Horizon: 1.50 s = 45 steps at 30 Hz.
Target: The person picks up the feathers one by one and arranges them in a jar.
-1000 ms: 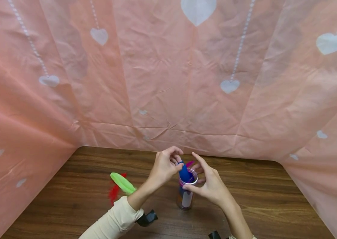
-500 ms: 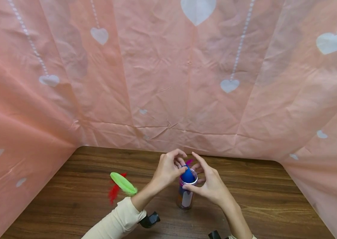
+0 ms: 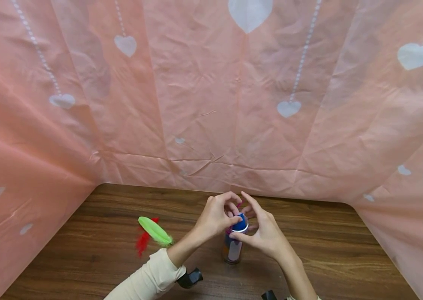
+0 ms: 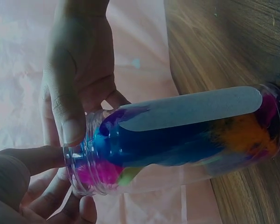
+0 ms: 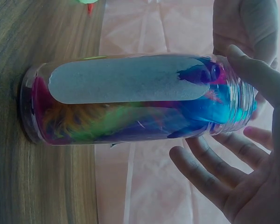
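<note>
A clear plastic jar (image 3: 235,250) with a pale label stands upright on the table, packed with feathers. Purple, orange, green, magenta and blue show through its wall in both wrist views. A blue feather (image 3: 240,225) is bent into the jar's mouth, its upper part sticking out. My left hand (image 3: 216,215) pinches that part between thumb and fingers, right at the rim. My right hand (image 3: 268,231) steadies the jar around its threaded neck (image 5: 235,100), thumb on the near side and fingers spread on the far side. A magenta tip pokes up behind the left fingers.
A lime green feather (image 3: 154,230) lies over a red feather (image 3: 142,243) on the wooden table (image 3: 95,233), left of the jar. A pink cloth (image 3: 196,104) printed with hearts hangs behind the table and along both sides.
My left hand has moved down and to the right, pushing the blue feather deeper into the jar. My right hand and the jar have stayed in place.
</note>
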Tool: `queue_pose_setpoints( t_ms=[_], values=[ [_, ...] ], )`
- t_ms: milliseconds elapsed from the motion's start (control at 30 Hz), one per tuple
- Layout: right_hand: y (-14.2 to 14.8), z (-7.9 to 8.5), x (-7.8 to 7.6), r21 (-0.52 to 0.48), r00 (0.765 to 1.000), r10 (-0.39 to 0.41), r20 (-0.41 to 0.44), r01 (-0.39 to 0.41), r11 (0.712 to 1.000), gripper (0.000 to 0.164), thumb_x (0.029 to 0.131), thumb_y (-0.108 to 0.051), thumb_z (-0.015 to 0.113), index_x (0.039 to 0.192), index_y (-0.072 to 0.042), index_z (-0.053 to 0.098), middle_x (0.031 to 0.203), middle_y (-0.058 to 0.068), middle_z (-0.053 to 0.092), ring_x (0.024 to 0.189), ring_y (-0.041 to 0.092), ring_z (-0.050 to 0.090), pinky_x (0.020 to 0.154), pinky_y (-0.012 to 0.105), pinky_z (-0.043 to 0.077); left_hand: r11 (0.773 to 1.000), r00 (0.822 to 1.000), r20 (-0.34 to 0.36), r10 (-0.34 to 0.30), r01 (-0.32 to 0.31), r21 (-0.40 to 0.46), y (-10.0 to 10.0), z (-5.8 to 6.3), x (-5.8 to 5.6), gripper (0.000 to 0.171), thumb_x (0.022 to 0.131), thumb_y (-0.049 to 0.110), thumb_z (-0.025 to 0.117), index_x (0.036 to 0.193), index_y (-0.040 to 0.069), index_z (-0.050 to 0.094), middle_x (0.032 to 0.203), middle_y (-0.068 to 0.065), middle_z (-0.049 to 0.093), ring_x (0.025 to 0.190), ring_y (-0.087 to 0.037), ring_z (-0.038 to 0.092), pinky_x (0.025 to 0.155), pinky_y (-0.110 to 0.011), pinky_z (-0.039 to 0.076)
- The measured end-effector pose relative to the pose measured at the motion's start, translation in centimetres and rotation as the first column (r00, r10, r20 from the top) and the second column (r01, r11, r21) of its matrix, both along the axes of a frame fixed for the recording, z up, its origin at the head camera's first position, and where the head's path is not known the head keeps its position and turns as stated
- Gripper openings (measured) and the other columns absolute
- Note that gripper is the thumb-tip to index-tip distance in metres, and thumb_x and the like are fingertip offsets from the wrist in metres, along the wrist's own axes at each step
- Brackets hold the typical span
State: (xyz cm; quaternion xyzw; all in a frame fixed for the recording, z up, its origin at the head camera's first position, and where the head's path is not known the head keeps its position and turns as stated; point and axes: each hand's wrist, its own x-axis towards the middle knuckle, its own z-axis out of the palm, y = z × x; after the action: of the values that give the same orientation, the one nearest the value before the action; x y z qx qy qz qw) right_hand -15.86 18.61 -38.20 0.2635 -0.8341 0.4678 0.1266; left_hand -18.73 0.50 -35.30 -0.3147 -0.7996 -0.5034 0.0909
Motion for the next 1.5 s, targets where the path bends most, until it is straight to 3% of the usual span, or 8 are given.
queue_pose_setpoints(
  t_ms=[267,567,867,1133,1500],
  values=[
    [0.0,-0.2,-0.1,-0.016,1.0,0.013,-0.013,-0.014,1.0,0.102,0.073,-0.008,0.095,0.157,-0.006,0.037,0.111,0.012,0.068,0.101,0.03,0.069,0.072,0.025,0.062,0.995,1.0,0.015,0.007,-0.006,-0.101,0.3,0.1,0.2,0.031,0.078,-0.012,0.082,0.105,-0.002,0.069,0.076,-0.009,0.074,0.064,-0.013,0.068,0.057,-0.016,0.051],
    [0.0,-0.3,-0.2,-0.019,0.999,0.013,-0.033,-0.014,1.0,0.102,0.073,-0.006,0.095,0.157,-0.006,0.037,0.108,0.012,0.071,0.099,0.025,0.07,0.072,0.026,0.062,0.995,1.0,0.0,-0.019,0.019,-0.099,0.1,0.2,0.3,0.032,0.079,-0.012,0.083,0.106,-0.003,0.069,0.077,-0.009,0.074,0.065,-0.014,0.068,0.057,-0.016,0.051],
    [0.1,-0.4,-0.2,-0.019,1.0,0.009,-0.025,-0.01,1.0,0.104,0.072,-0.006,0.095,0.157,-0.006,0.037,0.11,0.012,0.07,0.1,0.027,0.07,0.072,0.025,0.062,0.996,0.997,-0.01,-0.074,0.073,-0.06,-0.6,0.0,0.3,0.031,0.079,-0.009,0.084,0.106,-0.004,0.07,0.08,-0.009,0.073,0.063,0.0,0.056,0.057,-0.017,0.05],
    [0.1,-0.3,-0.2,-0.009,1.0,0.002,-0.025,-0.002,1.0,0.106,0.071,-0.006,0.096,0.158,-0.007,0.036,0.116,0.011,0.068,0.1,0.031,0.07,0.07,0.025,0.062,0.992,0.99,-0.065,-0.128,0.129,0.01,-2.1,-0.4,0.1,0.025,0.084,-0.005,0.082,0.106,-0.005,0.071,0.086,-0.011,0.074,0.072,-0.003,0.064,0.064,-0.022,0.057],
    [0.0,-0.2,-0.2,0.008,1.0,-0.018,-0.02,0.018,1.0,0.108,0.07,-0.007,0.096,0.159,-0.009,0.035,0.112,0.014,0.068,0.098,0.031,0.071,0.069,0.023,0.061,0.994,0.989,-0.139,-0.042,0.055,0.091,-4.7,-1.5,-0.4,0.017,0.086,-0.006,0.078,0.101,-0.001,0.071,0.092,-0.017,0.075,0.077,-0.017,0.071,0.068,-0.032,0.062]
  ],
)
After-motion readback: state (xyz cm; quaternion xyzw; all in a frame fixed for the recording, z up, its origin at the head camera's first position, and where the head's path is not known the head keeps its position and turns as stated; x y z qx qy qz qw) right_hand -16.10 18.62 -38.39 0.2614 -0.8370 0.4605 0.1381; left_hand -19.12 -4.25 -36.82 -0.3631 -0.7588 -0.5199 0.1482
